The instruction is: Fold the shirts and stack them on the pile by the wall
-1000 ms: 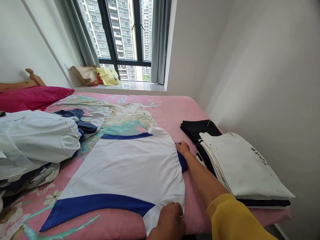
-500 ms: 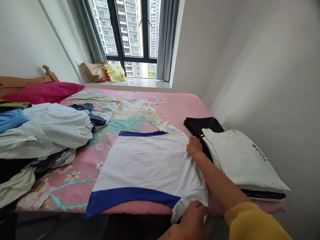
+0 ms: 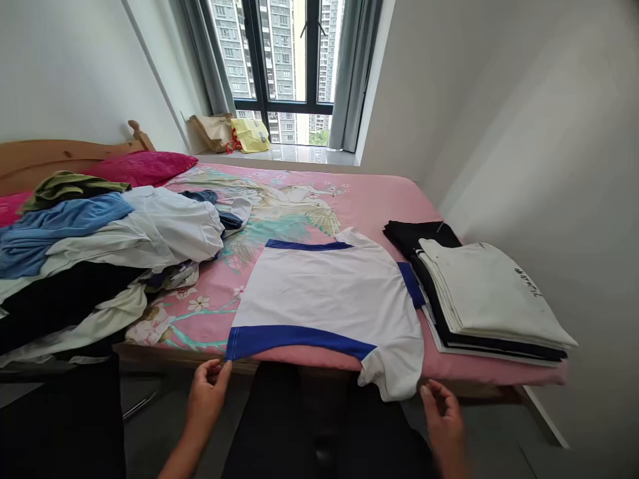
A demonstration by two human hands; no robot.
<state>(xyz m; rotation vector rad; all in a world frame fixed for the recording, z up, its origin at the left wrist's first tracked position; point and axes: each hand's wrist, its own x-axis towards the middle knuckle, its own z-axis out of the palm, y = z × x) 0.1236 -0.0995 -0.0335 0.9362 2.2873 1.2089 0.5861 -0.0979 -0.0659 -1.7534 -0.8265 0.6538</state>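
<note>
A white T-shirt (image 3: pixel 324 286) with blue side panels and a blue collar band (image 3: pixel 412 285) lies spread sideways on the bed, its hem to the left. My left hand (image 3: pixel 207 392) pinches the near corner of the hem between thumb and fingers. At the shirt's near right side, my right hand (image 3: pixel 442 412) has its thumb and fingertips together at the edge of the near sleeve (image 3: pixel 392 369), which hangs a little over the bed's edge. The far sleeve (image 3: pixel 357 236) lies flat.
On the left is a heap of loose clothes (image 3: pixel 164 226). A folded stack of white and black garments (image 3: pixel 492 293) sits at the right, close to the wall. Behind are a red pillow (image 3: pixel 144 167) and bags (image 3: pixel 252 135) on the windowsill. The pink bed (image 3: pixel 379 199) ends just before me.
My left hand has gone from the near sleeve to the hem corner. My right hand has left the collar and come down to the near sleeve. The blue collar now shows.
</note>
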